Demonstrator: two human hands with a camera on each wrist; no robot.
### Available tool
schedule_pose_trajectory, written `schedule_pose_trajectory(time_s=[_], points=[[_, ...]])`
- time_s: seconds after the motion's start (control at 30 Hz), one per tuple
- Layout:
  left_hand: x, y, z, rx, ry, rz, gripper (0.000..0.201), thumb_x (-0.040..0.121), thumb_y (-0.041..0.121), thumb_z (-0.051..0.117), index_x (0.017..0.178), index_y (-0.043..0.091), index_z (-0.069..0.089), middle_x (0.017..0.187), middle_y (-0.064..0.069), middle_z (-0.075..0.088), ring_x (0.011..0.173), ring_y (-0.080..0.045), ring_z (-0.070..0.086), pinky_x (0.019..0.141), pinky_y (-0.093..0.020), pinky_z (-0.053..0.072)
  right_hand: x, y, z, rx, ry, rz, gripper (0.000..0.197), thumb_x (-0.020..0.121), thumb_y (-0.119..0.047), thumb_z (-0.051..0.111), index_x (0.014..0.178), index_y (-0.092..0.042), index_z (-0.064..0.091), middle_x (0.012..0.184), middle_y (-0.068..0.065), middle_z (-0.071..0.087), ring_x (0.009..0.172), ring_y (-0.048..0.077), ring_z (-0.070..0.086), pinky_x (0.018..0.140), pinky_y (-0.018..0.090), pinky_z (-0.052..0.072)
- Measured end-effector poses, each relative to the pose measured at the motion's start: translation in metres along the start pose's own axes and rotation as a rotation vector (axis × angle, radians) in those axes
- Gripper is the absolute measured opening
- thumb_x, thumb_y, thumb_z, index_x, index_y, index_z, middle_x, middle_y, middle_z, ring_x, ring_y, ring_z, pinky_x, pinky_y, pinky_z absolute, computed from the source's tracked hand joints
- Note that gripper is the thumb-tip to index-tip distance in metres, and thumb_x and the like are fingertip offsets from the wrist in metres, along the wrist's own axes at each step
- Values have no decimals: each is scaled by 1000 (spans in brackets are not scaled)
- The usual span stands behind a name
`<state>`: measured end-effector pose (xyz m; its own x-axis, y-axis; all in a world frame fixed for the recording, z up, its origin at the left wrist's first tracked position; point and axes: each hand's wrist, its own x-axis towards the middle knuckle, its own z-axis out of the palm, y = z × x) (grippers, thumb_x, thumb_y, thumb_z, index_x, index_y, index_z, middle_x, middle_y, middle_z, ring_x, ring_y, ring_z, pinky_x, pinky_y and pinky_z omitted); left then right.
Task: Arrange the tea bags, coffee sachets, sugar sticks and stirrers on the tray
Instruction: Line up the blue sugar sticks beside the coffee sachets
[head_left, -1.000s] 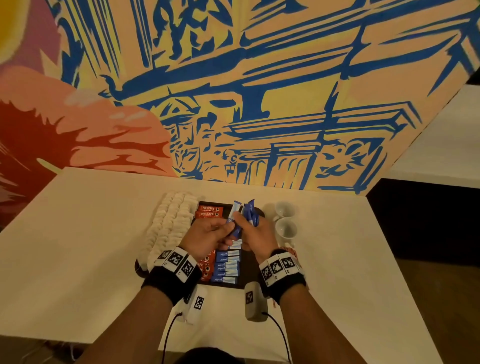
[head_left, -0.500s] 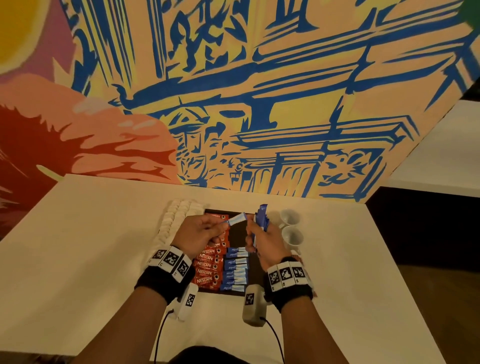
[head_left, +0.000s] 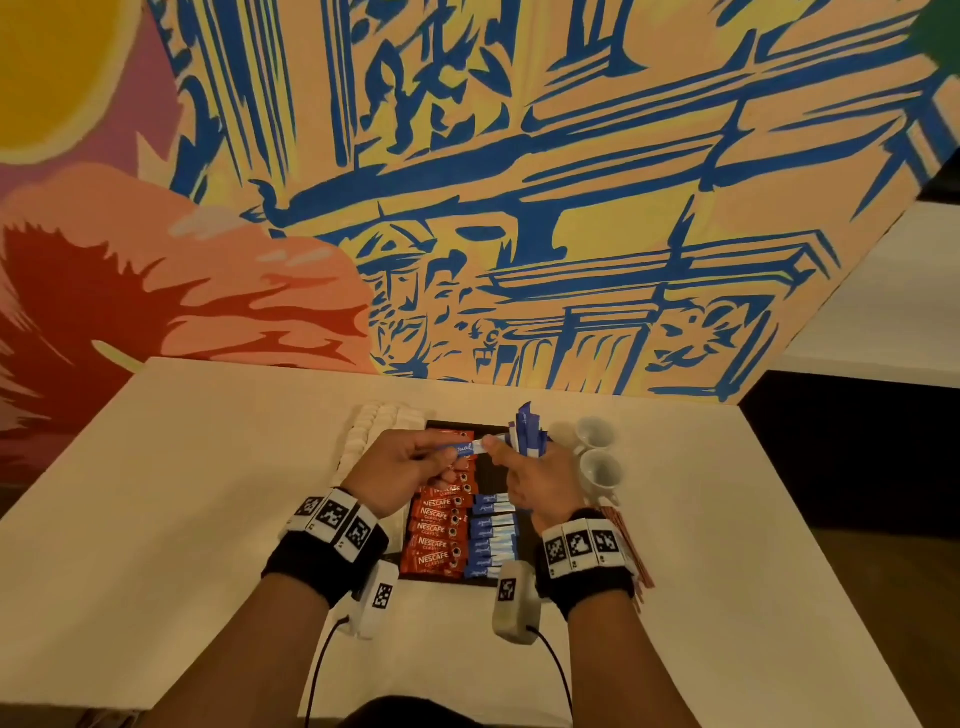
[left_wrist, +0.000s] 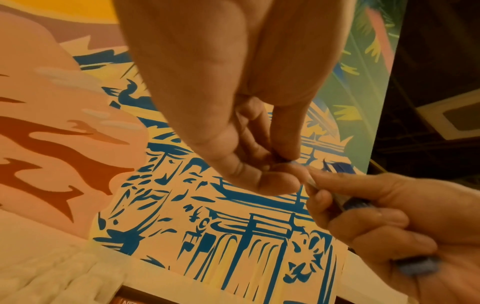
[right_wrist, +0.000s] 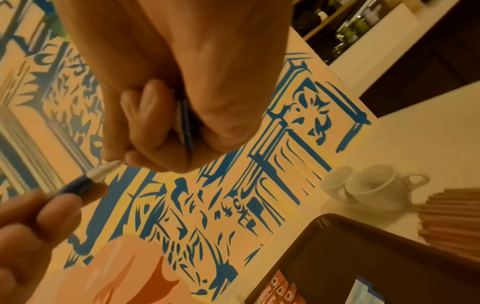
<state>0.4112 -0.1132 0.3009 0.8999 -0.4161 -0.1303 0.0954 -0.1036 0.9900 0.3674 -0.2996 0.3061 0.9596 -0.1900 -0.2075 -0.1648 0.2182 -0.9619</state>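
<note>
1. Single blue-and-white sugar stick, part of its script print showing but not fully readable, pinched at one end by left hand, held above tray.
2. Right hand closed round a bundle of blue sugar sticks standing upright; its fingertips meet the single stick's white end.
3. On the tray: row of red coffee sachets reading "NESCAFE CLASSIC"; just right of them a row of blue-white sugar sticks, print too small.
4. White ribbed cloth left of tray on surface.
5. Two white cups right of tray; reddish-brown stirrers stacked near them.
</note>
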Motion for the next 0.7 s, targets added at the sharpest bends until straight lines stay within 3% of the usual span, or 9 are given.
schedule_pose_trajectory(time_s=[0.13,0.27,0.4,0.47,0.53,0.63,0.7], points=[[-4,-4,-11,-22,49,9,28,101,-2,49,107,14,71,85,-6,76,71,-16,66,70,-28,58,2,-1,-4,20,49,-21,17,93,-9,71,90,-1,56,43,-6,51,31,1,42,33,15,33],[-4,-3,-20,33,165,39,28,100,0,52,98,16,74,89,-10,75,74,-19,65,65,-25,57,10,5,-17,-37,77,-35,26,87,-22,78,93,-4,60,62,12,50,34,6,34,35,19,28],[0,2,-7,171,150,54,18,95,15,67,107,26,73,102,-4,73,83,-24,69,72,-34,60,15,9,-22,-91,67,-23,31,84,-28,81,89,-5,61,56,5,44,37,10,29,37,21,26],[2,5,6,275,123,91,23,90,22,73,110,33,72,104,7,71,89,-17,67,78,-36,60,17,10,-26,-112,60,-25,32,83,-29,82,88,-5,63,53,1,42,39,11,29,38,22,26],[4,8,22,406,136,149,26,86,24,77,109,36,72,105,16,68,92,-6,64,81,-30,56,19,10,-32,-112,53,-16,31,83,-29,82,87,-5,62,57,4,46,40,12,30,39,22,26],[10,11,40,619,163,217,25,86,23,77,109,33,73,100,18,65,88,3,58,83,-22,48,20,8,-46,-102,50,19,28,84,-29,81,84,-8,63,64,9,56,40,12,33,38,21,27],[15,13,49,716,145,224,26,87,26,75,112,32,72,105,14,67,92,1,59,87,-25,50,21,7,-55,-95,45,37,27,85,-28,80,83,-9,62,69,12,56,39,12,35,38,21,27]])
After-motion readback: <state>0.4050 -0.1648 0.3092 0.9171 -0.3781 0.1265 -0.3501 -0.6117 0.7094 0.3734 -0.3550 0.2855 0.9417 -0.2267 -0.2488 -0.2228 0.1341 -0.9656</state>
